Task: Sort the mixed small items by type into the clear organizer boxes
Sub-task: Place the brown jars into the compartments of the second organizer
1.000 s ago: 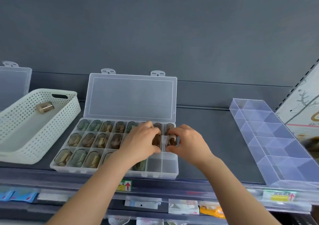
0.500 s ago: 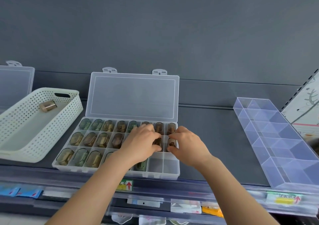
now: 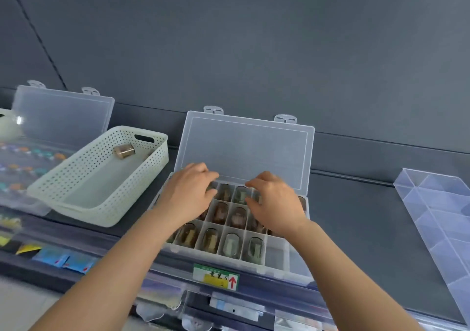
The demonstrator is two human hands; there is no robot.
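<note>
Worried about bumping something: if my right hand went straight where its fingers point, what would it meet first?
Probably the open lid of the organizer box, just beyond your right hand; depth unclear.

Left hand (image 3: 188, 194), right hand (image 3: 276, 205) bare; forearms (image 3: 119, 257) bare

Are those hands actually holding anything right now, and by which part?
Cannot be told: the left hand and right hand curl over the organizer box's back compartments, and any grip is hidden.
</note>
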